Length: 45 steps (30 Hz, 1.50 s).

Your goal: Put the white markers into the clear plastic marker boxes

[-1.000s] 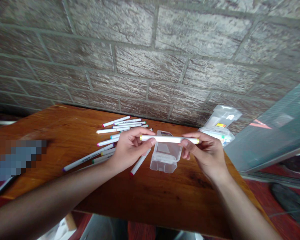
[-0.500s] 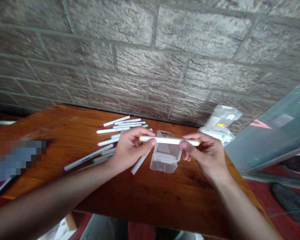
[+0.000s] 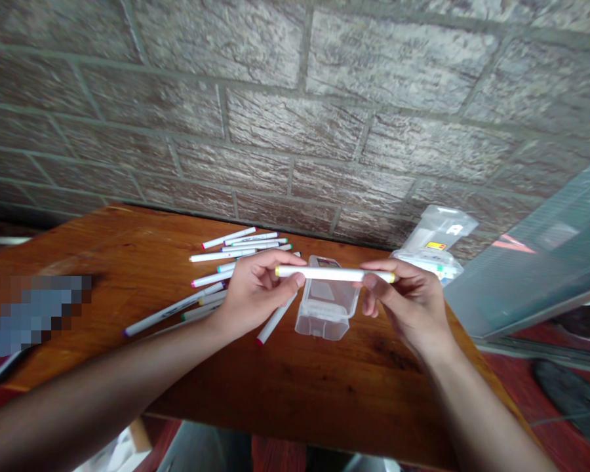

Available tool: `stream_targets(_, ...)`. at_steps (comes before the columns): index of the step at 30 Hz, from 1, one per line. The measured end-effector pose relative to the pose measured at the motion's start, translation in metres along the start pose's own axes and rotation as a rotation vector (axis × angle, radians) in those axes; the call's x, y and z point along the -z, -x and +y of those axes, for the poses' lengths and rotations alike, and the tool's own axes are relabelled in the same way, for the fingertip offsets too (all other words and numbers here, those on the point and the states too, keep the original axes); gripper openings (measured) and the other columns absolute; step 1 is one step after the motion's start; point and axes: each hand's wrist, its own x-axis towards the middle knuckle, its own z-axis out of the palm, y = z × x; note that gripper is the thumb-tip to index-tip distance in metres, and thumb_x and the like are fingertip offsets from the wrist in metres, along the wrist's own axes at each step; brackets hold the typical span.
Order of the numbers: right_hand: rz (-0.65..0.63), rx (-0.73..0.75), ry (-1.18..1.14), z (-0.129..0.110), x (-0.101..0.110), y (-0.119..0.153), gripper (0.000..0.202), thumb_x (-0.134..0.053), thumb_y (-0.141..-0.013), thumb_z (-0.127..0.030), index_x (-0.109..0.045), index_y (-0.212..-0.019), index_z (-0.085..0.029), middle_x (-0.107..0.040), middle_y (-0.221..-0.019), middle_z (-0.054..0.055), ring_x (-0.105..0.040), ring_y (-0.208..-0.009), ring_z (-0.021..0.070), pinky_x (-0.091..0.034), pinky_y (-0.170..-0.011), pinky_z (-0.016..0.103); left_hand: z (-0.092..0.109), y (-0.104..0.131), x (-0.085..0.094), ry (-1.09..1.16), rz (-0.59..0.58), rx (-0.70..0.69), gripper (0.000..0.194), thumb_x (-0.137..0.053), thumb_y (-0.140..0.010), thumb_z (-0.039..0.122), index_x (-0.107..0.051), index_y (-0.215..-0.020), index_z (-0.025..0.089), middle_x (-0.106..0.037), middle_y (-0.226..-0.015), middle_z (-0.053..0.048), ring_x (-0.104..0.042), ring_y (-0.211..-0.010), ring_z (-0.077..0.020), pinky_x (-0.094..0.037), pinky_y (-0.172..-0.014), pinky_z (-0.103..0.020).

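A white marker (image 3: pixel 332 274) with yellow ends is held level between my two hands, above the table. My left hand (image 3: pixel 255 288) pinches its left end between thumb and fingers. At the other end, my right hand (image 3: pixel 410 295) grips it the same way, thumb in front. Behind and below the marker lies a clear plastic case (image 3: pixel 323 318) with its lid open. Beside my left hand, several white markers with coloured ends lie loose, such as one with purple ends (image 3: pixel 172 311). One red-ended marker (image 3: pixel 273 324) rests between that hand and the case.
A second clear container (image 3: pixel 440 229), lid up, stands at the table's back right. The wooden table (image 3: pixel 295 387) meets a stone-block wall (image 3: pixel 265 118) at the back. A blurred-out item (image 3: pixel 29 321) lies at the left edge. A ribbed glass panel (image 3: pixel 535 262) stands on the right.
My right hand has shifted slightly right along the marker, and the marker's tilt has changed a little. My left hand has stayed in place.
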Motion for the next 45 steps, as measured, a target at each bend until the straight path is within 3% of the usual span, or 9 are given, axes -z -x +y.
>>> stream_targets(6,0.022,-0.010,0.017,-0.0018,-0.0035,-0.0013,0.019,-0.094,-0.079,-0.025,-0.087,-0.096,-0.024,-0.076,-0.060,0.001,-0.064,-0.042,0.0096,-0.053,-0.042,0.016,-0.0006,-0.0011,-0.0023,0.002,0.018,-0.008,0.014,-0.085,-0.081,0.013,-0.080,-0.093,0.017,-0.074,-0.074,0.001,-0.053,-0.048,-0.0044,-0.041,-0.045,-0.018)
stream_targets(20,0.036,-0.023,0.001,-0.0037,-0.0029,0.0000,0.015,-0.091,-0.082,-0.027,-0.086,-0.096,-0.022,-0.075,-0.060,0.002,-0.064,-0.042,0.0115,-0.052,-0.040,0.018,-0.0002,0.0028,0.0002,0.141,-0.035,0.097,0.016,-0.081,-0.088,0.020,-0.079,-0.103,0.016,-0.076,-0.073,-0.003,-0.055,-0.043,-0.0055,-0.041,-0.039,-0.016)
stream_targets(28,0.052,-0.023,0.044,-0.0049,-0.0049,0.0004,0.022,-0.095,-0.076,-0.029,-0.085,-0.095,-0.021,-0.080,-0.070,0.005,-0.065,-0.042,0.0122,-0.054,-0.040,0.021,0.0019,-0.0001,-0.0001,-0.003,-0.005,0.052,0.014,-0.084,-0.085,0.024,-0.079,-0.095,0.016,-0.074,-0.071,-0.001,-0.054,-0.047,-0.0072,-0.040,-0.041,-0.019)
stream_targets(33,0.051,-0.017,0.060,-0.0062,-0.0054,0.0003,0.023,-0.096,-0.074,-0.029,-0.085,-0.094,-0.020,-0.079,-0.066,0.004,-0.064,-0.042,0.0122,-0.053,-0.040,0.021,0.0026,-0.0008,-0.0010,-0.041,0.022,0.043,0.016,-0.086,-0.082,0.027,-0.078,-0.091,0.017,-0.072,-0.072,-0.002,-0.058,-0.053,-0.0091,-0.041,-0.043,-0.019)
stream_targets(45,0.039,-0.010,0.058,-0.0050,-0.0044,0.0003,0.025,-0.094,-0.076,-0.033,-0.085,-0.095,-0.020,-0.079,-0.067,0.005,-0.065,-0.041,0.0135,-0.053,-0.039,0.022,0.0004,0.0009,0.0010,0.099,-0.037,0.115,0.022,-0.083,-0.087,0.031,-0.076,-0.098,0.015,-0.070,-0.068,-0.001,-0.054,-0.044,-0.0068,-0.041,-0.039,-0.017)
